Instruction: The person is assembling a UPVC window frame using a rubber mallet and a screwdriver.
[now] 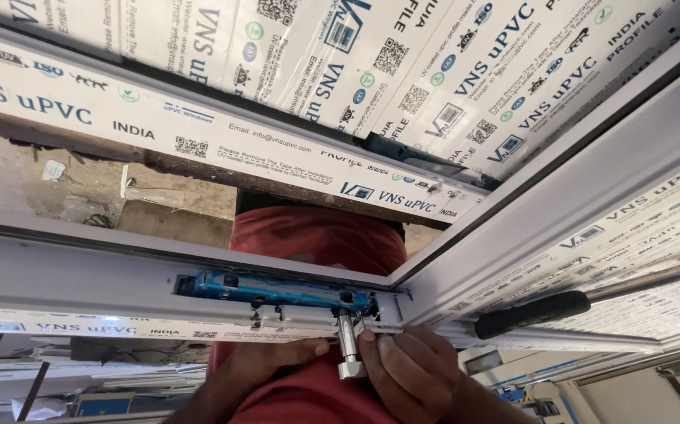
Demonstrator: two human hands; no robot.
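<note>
Right hand point(407, 375) with fingers point(371, 345) grasping a silver metal pin point(348, 345) at the frame corner, left hand point(265, 360) fingers pressed against the white window frame point(81, 283), blue-filmed lock strip point(277, 289) just above, black-handled tool point(532, 312) nearby

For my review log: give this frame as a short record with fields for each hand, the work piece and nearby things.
left hand: under the frame, fingers against the white fitting
right hand: fingers on the metal pin
work piece: white frame corner with a blue lock strip
nearby: black-handled tool lying on the frame at right
clothing: red shirt
</note>
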